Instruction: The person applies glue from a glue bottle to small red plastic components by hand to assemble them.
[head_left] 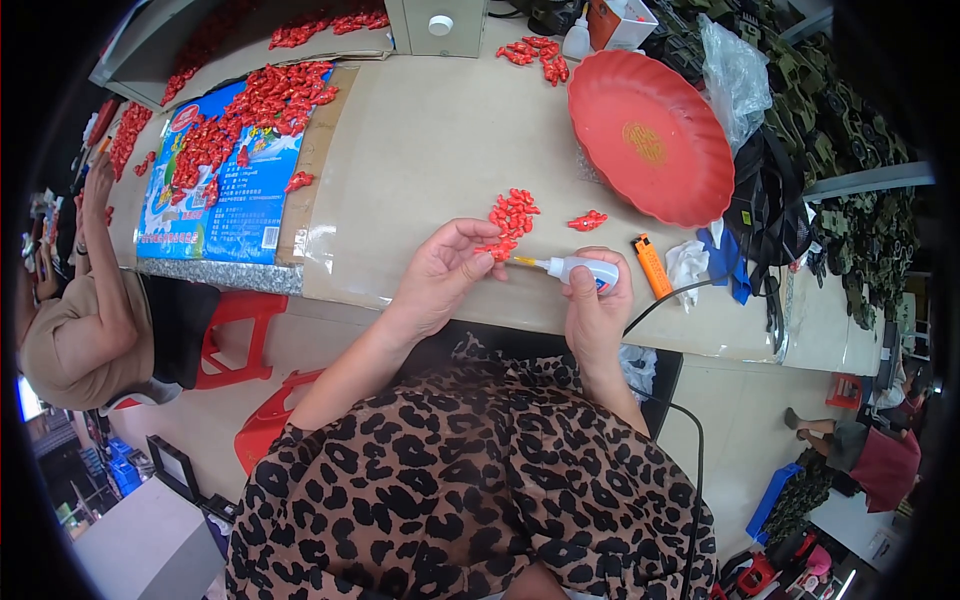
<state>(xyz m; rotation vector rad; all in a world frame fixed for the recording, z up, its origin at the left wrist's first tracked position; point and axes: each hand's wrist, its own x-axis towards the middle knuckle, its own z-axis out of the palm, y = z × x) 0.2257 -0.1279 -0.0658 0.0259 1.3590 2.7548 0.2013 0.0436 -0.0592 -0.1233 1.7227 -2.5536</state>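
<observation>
My left hand (436, 278) pinches a small glossy red figure (497, 249) between thumb and fingertips, just above the near edge of the table. My right hand (598, 310) is wrapped round a small white squeeze bottle (592, 269) with a thin yellowish nozzle. The bottle lies nearly level, its nozzle pointing left at the red figure; whether the tip touches it I cannot tell. Right behind my left fingers sits a small heap of similar red figures (514, 211). A couple more red figures (587, 220) lie to its right.
A scalloped red tray (695, 185) stands at the right. Near it are an orange lighter (652, 266), crumpled tissue (688, 270) and blue cloth (728, 262). Many red figures cover a blue cardboard sheet (215, 232) at the left. A co-worker (85, 325) sits beyond red stools (240, 335).
</observation>
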